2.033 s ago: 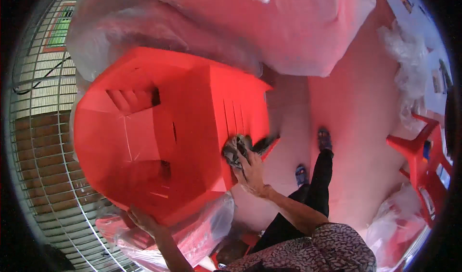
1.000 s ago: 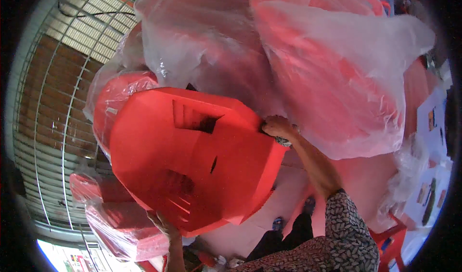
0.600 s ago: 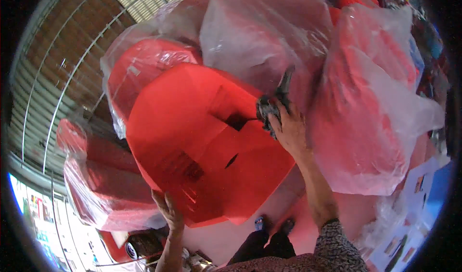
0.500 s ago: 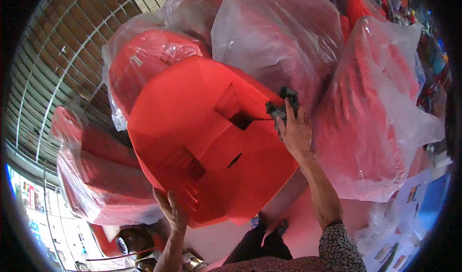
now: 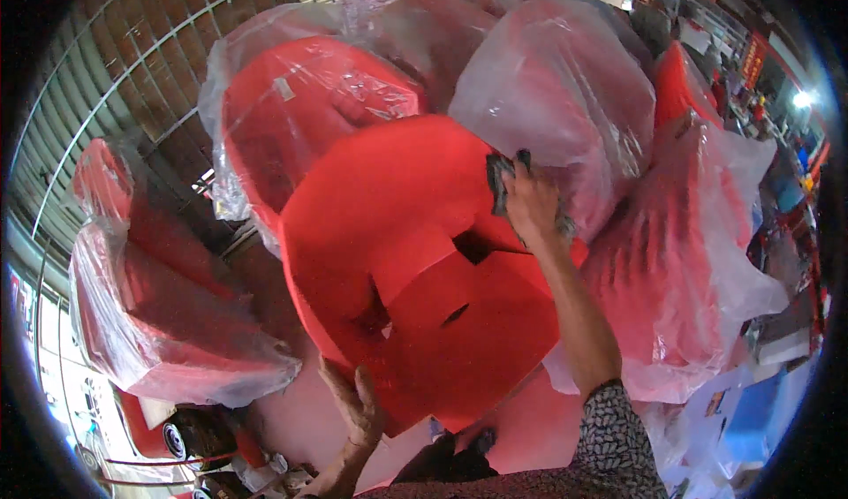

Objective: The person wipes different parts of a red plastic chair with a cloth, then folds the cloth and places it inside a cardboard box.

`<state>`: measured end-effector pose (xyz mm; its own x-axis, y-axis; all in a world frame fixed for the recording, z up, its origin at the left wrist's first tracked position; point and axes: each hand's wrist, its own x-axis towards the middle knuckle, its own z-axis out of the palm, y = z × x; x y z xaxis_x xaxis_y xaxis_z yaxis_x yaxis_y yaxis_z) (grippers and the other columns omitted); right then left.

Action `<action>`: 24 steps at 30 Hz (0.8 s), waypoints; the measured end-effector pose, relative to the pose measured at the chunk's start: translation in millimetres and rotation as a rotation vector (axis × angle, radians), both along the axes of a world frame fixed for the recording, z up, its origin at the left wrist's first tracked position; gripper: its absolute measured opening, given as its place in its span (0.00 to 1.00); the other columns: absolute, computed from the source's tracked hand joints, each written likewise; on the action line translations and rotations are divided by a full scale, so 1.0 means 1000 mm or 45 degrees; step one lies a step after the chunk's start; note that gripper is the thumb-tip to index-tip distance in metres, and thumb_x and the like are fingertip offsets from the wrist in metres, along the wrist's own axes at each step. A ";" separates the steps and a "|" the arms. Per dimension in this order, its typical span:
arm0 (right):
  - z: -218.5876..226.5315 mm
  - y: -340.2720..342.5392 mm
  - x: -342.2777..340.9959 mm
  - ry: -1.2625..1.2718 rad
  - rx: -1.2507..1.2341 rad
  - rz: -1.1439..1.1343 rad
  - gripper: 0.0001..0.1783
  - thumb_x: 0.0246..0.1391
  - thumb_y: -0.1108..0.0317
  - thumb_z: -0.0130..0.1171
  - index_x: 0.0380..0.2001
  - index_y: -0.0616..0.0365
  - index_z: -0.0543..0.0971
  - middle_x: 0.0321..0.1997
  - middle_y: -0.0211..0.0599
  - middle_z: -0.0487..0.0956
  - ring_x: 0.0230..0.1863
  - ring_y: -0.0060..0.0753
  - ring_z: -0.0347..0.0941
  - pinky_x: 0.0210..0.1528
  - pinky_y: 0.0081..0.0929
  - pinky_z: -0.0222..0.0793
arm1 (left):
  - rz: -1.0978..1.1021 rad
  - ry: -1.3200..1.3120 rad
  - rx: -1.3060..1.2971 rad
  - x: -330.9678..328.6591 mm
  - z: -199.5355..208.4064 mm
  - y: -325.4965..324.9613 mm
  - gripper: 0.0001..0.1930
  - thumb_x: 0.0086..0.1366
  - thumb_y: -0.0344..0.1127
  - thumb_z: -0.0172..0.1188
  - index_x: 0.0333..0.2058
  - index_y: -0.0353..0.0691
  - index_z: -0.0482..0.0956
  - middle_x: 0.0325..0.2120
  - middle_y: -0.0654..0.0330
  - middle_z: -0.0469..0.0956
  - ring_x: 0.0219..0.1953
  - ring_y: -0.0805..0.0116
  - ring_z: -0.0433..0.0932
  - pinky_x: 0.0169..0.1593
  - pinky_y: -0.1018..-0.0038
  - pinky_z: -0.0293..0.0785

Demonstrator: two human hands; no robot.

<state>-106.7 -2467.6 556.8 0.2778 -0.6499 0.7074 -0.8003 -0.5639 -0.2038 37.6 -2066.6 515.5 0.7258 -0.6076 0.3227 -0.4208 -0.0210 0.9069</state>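
Observation:
A large red moulded shell, shaped like a seat with a high rounded back and dark openings, stands tilted in front of me. My right hand presses a crumpled dark cloth on the shell's upper right edge, fingers closed around it. At the lower left rim is my left hand, its fingers stretched and parted against the edge. Whether its fingertips reach behind the rim is hidden.
Red pieces in clear plastic wrap crowd around: one behind left, one behind right, others at far left and right. A metal grille lines the left. Below left lies a small wheel.
The red shell now sits further right and lower in view, seen at a different tilt. My right hand with the cloth has shifted along the upper right edge. My left hand's fingers spread wider.

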 end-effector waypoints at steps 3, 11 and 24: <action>0.037 -0.036 0.069 -0.134 0.192 0.141 0.22 0.66 0.51 0.54 0.44 0.63 0.78 0.42 0.59 0.82 0.42 0.67 0.79 0.45 0.59 0.71 | -0.018 0.135 -0.087 -0.001 -0.002 -0.001 0.33 0.73 0.29 0.50 0.71 0.30 0.47 0.64 0.42 0.58 0.66 0.50 0.58 0.70 0.59 0.52; 0.115 0.044 0.193 -0.130 0.214 0.985 0.18 0.67 0.54 0.52 0.39 0.59 0.79 0.33 0.52 0.82 0.34 0.59 0.79 0.37 0.51 0.71 | 0.020 0.008 -0.020 0.003 0.005 -0.001 0.29 0.77 0.36 0.44 0.69 0.27 0.52 0.67 0.37 0.58 0.65 0.37 0.58 0.69 0.51 0.55; 0.073 0.252 0.207 0.935 0.161 1.531 0.16 0.53 0.55 0.55 0.29 0.55 0.84 0.35 0.55 0.84 0.40 0.62 0.81 0.49 0.57 0.73 | 0.333 0.250 -0.147 -0.028 -0.023 0.022 0.29 0.81 0.50 0.33 0.66 0.31 0.61 0.60 0.40 0.69 0.62 0.48 0.69 0.66 0.59 0.63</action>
<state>100.8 -2215.5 629.6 0.9735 0.1960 0.1178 0.2037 -0.9774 -0.0566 9.4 -2045.1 492.3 0.9072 -0.3604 0.2172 -0.2319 0.0025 0.9727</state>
